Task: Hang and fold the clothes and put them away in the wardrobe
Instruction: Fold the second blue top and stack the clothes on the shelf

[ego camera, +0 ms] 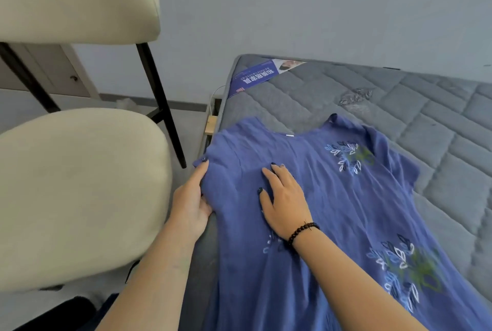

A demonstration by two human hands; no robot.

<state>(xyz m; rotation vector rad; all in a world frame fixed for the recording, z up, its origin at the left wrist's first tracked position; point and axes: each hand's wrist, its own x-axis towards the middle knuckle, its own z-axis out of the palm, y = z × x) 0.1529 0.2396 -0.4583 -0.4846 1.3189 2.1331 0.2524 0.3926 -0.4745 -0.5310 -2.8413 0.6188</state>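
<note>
Figure: laying a dress flat before folding. At far left stand two chairs [80, 189] with smooth cream padded shells and thin black metal legs, just beside the bed. Next, our left hand [193, 203] holds the near sleeve edge of the dress [346, 211], thumb and fingers closed on the cloth at the mattress side. Our right hand [282, 197], wearing a dark bead bracelet [303, 232], rests flat on the chest panel, fingers straight and spread. We judge the step is best done by pinning with the flat hand while drawing the sleeve outward, so creases run out before any fold. The dress is thin, soft blue fabric with stitched leaf motifs, lying face up on the grey quilted mattress [426, 118], neckline away from us.
</note>
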